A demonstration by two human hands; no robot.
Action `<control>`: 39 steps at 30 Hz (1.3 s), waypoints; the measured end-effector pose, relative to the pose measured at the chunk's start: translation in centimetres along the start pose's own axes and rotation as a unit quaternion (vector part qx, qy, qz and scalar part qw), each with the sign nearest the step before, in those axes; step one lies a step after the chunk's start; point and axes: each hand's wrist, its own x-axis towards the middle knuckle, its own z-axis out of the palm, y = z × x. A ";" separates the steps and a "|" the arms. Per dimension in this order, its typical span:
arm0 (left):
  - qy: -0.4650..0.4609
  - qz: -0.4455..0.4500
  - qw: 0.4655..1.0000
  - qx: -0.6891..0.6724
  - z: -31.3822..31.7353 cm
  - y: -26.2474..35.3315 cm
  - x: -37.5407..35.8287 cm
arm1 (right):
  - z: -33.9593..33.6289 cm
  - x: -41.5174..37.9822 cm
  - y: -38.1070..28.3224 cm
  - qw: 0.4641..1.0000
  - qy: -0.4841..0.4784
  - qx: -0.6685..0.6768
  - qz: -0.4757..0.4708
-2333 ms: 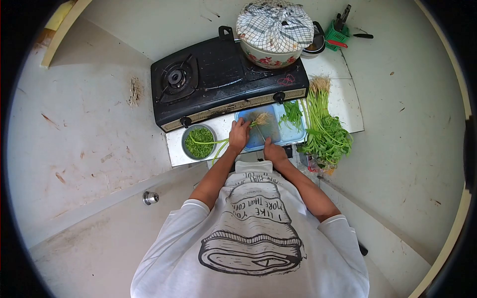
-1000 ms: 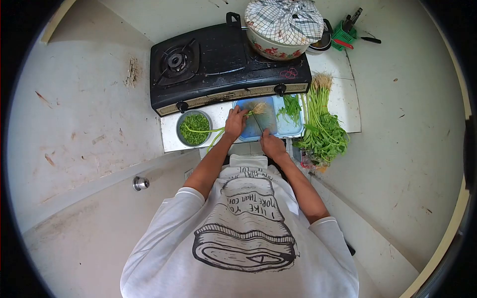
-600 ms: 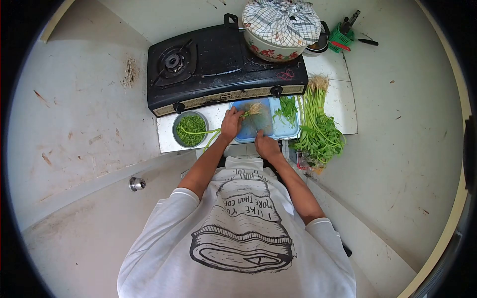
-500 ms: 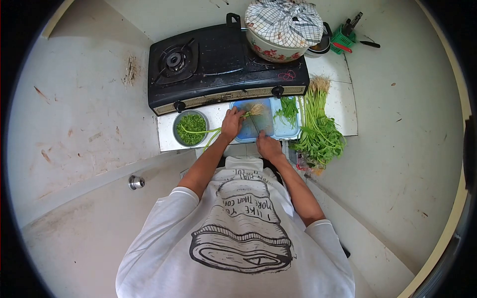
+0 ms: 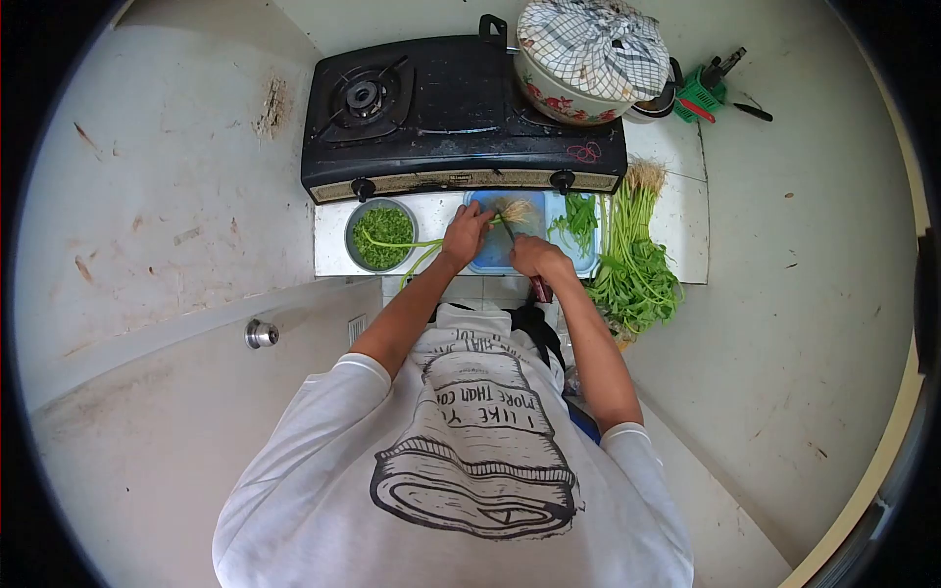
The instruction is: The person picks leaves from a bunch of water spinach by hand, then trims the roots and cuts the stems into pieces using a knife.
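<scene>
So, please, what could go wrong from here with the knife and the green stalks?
First, the knife in the right hand has its blade close to the left hand, so a slip might cut it. Second, the stalks held in the left hand reach over the bowl of chopped greens; a sudden pull could perhaps drag some bits out.

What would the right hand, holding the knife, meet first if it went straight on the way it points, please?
Probably the rooted stems in the left hand, though depth is unclear.
</scene>
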 end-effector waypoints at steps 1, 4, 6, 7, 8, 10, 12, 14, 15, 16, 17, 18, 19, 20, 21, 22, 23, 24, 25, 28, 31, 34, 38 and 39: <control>0.003 0.004 1.000 0.006 -0.1 0.1 0.0 | 0.5 0.5 0.2 1.000 0.006 0.001 0.000; 0.012 0.000 1.000 0.003 -0.2 0.1 0.0 | 2.3 1.6 0.9 0.999 0.035 0.020 0.008; 0.012 -0.008 1.000 -0.001 0.0 0.3 0.0 | 3.8 0.7 1.1 0.997 0.062 0.047 0.026; 0.009 -0.011 1.000 0.001 0.1 0.3 0.0 | 4.1 0.4 1.2 0.996 0.066 0.051 0.033; 0.006 -0.015 1.000 0.004 0.2 0.3 0.0 | 4.4 0.1 1.2 0.995 0.069 0.053 0.039; 0.010 -0.015 1.000 0.012 0.3 0.3 0.1 | 3.7 -0.8 0.6 0.996 0.066 0.052 0.041; 0.003 -0.018 1.000 0.016 0.4 0.2 -0.1 | 2.5 -1.2 0.0 0.996 0.060 0.050 0.035; -0.011 -0.021 1.000 0.014 0.4 0.0 0.1 | 1.5 -0.6 -0.1 0.999 0.038 0.011 -0.003; -0.011 -0.021 1.000 0.013 0.5 -0.1 0.1 | 1.1 -0.2 -0.1 0.999 0.026 -0.008 -0.022; -0.010 -0.020 1.000 0.012 0.7 -0.3 0.1 | 0.6 0.2 -0.1 1.000 0.010 -0.005 -0.020; -0.009 -0.018 1.000 0.011 0.9 -0.4 0.1 | 0.2 0.6 -0.1 1.000 -0.006 -0.002 -0.019; -0.007 -0.019 1.000 0.013 0.8 -0.3 0.1 | -0.2 0.4 -0.5 1.000 -0.023 0.001 -0.017; -0.006 -0.020 1.000 0.014 0.7 -0.2 0.1 | -0.4 0.0 -0.9 1.000 -0.022 0.018 -0.005; -0.004 -0.021 1.000 0.015 0.6 -0.1 0.1 | -0.7 -0.5 -1.1 0.999 -0.022 0.036 0.007; -0.006 -0.022 1.000 0.013 0.4 0.2 0.0 | -0.8 -1.1 -1.2 0.998 -0.022 0.054 0.019; -0.006 -0.023 1.000 0.012 0.0 0.5 0.0 | 0.9 0.2 -0.1 0.999 0.019 0.046 -0.012; -0.007 -0.024 1.000 0.010 -0.3 0.6 0.0 | 4.0 2.7 2.0 0.997 0.061 0.037 -0.042; -0.003 -0.025 1.000 0.010 -0.1 0.5 0.0 | 4.7 2.6 2.1 0.992 0.104 0.028 -0.072; 0.002 -0.025 1.000 0.009 0.0 0.4 0.0 | 5.4 2.4 2.3 0.991 0.118 0.042 -0.047; -0.006 -0.026 1.000 0.014 0.1 0.3 0.1 | 8.0 1.3 1.8 0.984 0.159 0.075 0.006; -0.004 -0.025 1.000 0.012 0.0 0.4 0.1 | 10.3 1.6 1.8 0.979 0.185 0.086 0.014; -0.003 -0.023 1.000 0.007 0.0 0.3 0.1 | 10.8 2.0 1.9 0.977 0.197 0.084 0.007; -0.014 -0.017 1.000 0.019 -0.5 0.7 0.1 | 5.7 2.2 1.5 0.993 0.097 0.062 -0.031; -0.012 -0.020 1.000 0.014 -0.6 0.8 0.1 | 3.0 1.3 0.8 0.997 0.037 0.052 -0.044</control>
